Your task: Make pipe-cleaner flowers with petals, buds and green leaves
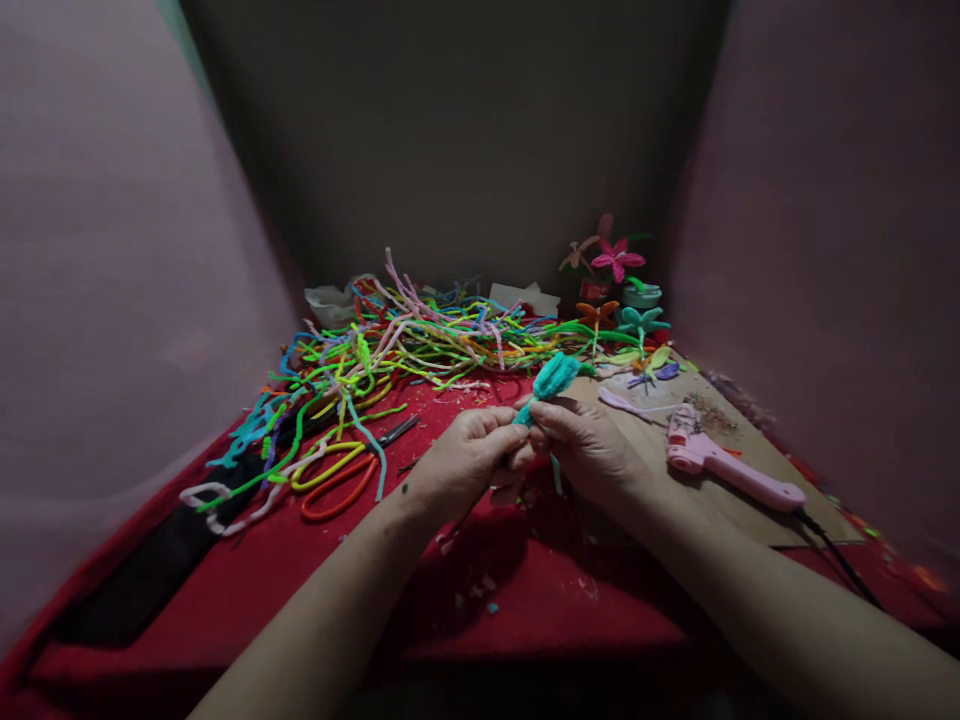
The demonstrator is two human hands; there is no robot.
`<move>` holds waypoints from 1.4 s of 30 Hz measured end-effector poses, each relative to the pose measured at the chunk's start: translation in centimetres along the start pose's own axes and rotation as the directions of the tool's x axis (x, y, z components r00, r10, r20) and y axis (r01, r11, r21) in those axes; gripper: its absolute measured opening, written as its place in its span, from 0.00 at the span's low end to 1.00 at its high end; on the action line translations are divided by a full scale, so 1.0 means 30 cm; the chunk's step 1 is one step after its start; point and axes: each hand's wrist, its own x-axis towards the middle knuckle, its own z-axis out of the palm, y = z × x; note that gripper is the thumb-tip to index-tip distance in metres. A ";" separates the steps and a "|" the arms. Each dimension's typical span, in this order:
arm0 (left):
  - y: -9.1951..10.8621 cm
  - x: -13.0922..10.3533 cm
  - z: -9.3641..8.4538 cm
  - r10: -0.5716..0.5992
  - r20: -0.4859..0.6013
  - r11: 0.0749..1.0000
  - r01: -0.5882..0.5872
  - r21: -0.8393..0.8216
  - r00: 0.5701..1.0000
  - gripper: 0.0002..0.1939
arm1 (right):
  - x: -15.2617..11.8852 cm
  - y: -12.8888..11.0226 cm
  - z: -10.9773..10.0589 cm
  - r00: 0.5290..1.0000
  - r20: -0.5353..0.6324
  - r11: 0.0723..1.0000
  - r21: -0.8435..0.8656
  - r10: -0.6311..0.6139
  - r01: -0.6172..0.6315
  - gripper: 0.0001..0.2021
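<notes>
The teal, fuzzy, bud-shaped pipe-cleaner piece (556, 376) is located above the red cloth-covered table (480, 590), between both hands. The left hand (480, 450) pinches its narrow lower end between thumb and fingers. The right hand (585, 440) pinches the same piece just beside the left. To the right, the pink glue gun with a black cord (735, 465) lies on the flat brown board (637, 440). To the left lie the scissors with yellow and orange handle loops (337, 475). Behind the hands, a tangled heap of multicoloured pipe cleaners (450, 335) extends across the table.
</notes>
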 end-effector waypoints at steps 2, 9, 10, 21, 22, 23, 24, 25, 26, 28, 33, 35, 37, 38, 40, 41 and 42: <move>-0.009 0.006 0.003 0.026 -0.061 0.990 -0.017 0.143 0.998 0.06 | -0.003 0.005 -0.001 0.999 -0.033 0.999 -0.042 -0.010 0.009 0.09; -0.039 0.021 -0.002 0.064 -0.146 0.936 -0.008 0.351 0.987 0.05 | -0.016 0.009 0.004 0.995 -0.080 0.994 -0.102 -0.053 0.044 0.10; -0.040 0.021 -0.003 0.057 -0.140 0.939 -0.006 0.344 0.989 0.05 | -0.016 0.009 0.005 0.996 -0.078 0.995 -0.094 -0.051 0.044 0.10; -0.038 0.017 -0.007 0.025 -0.114 0.972 0.003 0.236 0.993 0.02 | -0.014 0.003 0.013 0.998 -0.060 0.999 0.024 0.037 -0.035 0.10; -0.039 0.018 -0.007 0.027 -0.114 0.973 0.000 0.232 0.993 0.03 | -0.014 0.002 0.013 0.998 -0.067 0.999 0.026 0.023 -0.021 0.09; -0.040 0.019 -0.007 0.029 -0.115 0.973 -0.002 0.232 0.993 0.05 | -0.013 0.001 0.014 0.997 -0.072 1.000 0.029 0.010 -0.007 0.09; -0.041 0.020 -0.007 0.028 -0.115 0.972 -0.001 0.235 0.993 0.06 | -0.012 0.001 0.015 0.998 -0.070 1.000 0.031 0.002 0.000 0.09; -0.042 0.021 -0.008 0.027 -0.114 0.971 0.002 0.239 0.993 0.07 | -0.011 0.002 0.015 0.998 -0.060 1.000 0.031 0.006 -0.004 0.09; -0.043 0.022 -0.008 0.024 -0.114 0.969 0.005 0.245 0.993 0.08 | -0.010 0.003 0.015 0.999 -0.048 0.999 0.028 0.017 -0.016 0.09; -0.045 0.023 -0.009 0.019 -0.113 0.966 0.011 0.257 0.993 0.07 | -0.008 0.007 0.014 0.999 -0.034 1.000 0.014 0.029 -0.028 0.10; -0.043 0.021 -0.010 0.014 -0.103 0.969 0.012 0.246 0.995 0.06 | -0.010 0.008 0.011 0.998 -0.060 1.000 -0.004 0.005 -0.006 0.09; -0.041 0.020 -0.009 0.004 -0.100 0.975 0.019 0.223 0.995 0.05 | -0.013 0.006 0.012 0.998 -0.060 1.000 -0.007 0.010 -0.010 0.09; -0.038 0.018 -0.006 -0.014 -0.096 0.985 0.030 0.170 0.995 0.04 | -0.015 0.005 0.012 0.998 -0.061 1.000 -0.012 0.013 -0.014 0.10; -0.036 0.018 -0.005 -0.022 -0.093 0.990 0.034 0.134 0.995 0.03 | -0.015 0.005 0.013 0.998 -0.063 1.000 -0.017 0.016 -0.017 0.10; -0.033 0.016 -0.002 -0.037 -0.081 0.997 0.042 0.060 0.996 0.02 | -0.015 0.005 0.013 0.997 -0.072 1.000 -0.029 0.003 -0.005 0.10; -0.033 0.016 -0.002 -0.042 -0.077 0.998 0.045 0.033 0.996 0.02 | -0.015 0.005 0.014 0.997 -0.077 0.999 -0.037 -0.007 0.005 0.10; -0.032 0.015 -0.002 -0.047 -0.072 0.999 0.048 0.020 0.996 0.02 | -0.014 0.005 0.016 0.996 -0.082 0.999 -0.044 -0.017 0.013 0.11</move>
